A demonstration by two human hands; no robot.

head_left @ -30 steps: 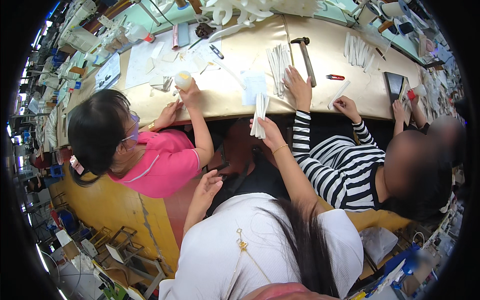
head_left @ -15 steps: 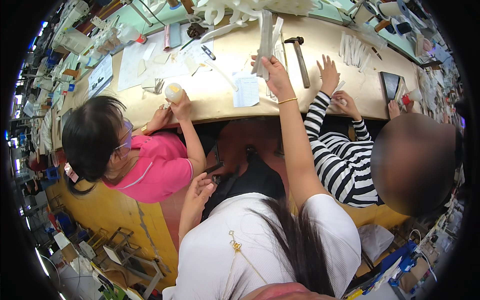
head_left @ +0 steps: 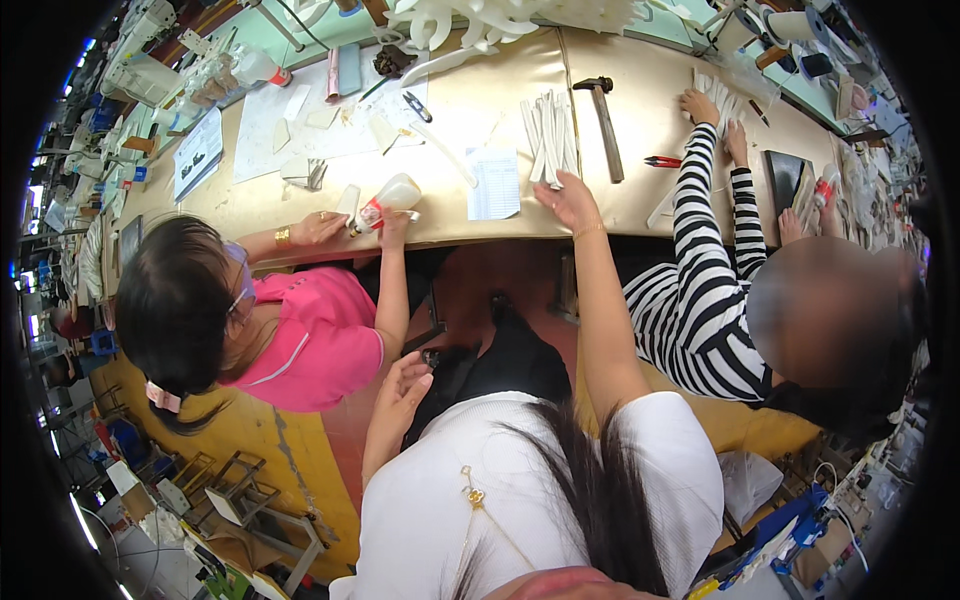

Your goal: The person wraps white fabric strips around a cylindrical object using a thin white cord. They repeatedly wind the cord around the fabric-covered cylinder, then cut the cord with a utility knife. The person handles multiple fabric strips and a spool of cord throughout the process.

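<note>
Several long whitish strips (head_left: 549,135) lie in a loose bundle on the tabletop in front of me. At their near end is my right hand (head_left: 572,203), palm turned partly up and fingers apart, with nothing held in it. Whether its fingertips touch the strip ends, I cannot tell. Down by my lap, away from the table, my left hand (head_left: 402,392) hangs with loosely bent, parted fingers and holds nothing. To the left of the strips lies a printed paper sheet (head_left: 492,184), and a hammer (head_left: 604,130) rests on their right.
A co-worker in pink at left tilts a glue bottle (head_left: 396,195). A co-worker in striped sleeves (head_left: 697,190) reaches over another strip pile (head_left: 728,100) at right. Red-handled pliers (head_left: 663,161) lie between. White curved pieces (head_left: 470,22) are heaped at the back.
My right hand has come down and let go of the strips, which now lie on the table. The striped-sleeved co-worker's hands moved to the far pile. The pink-clad co-worker tipped the bottle.
</note>
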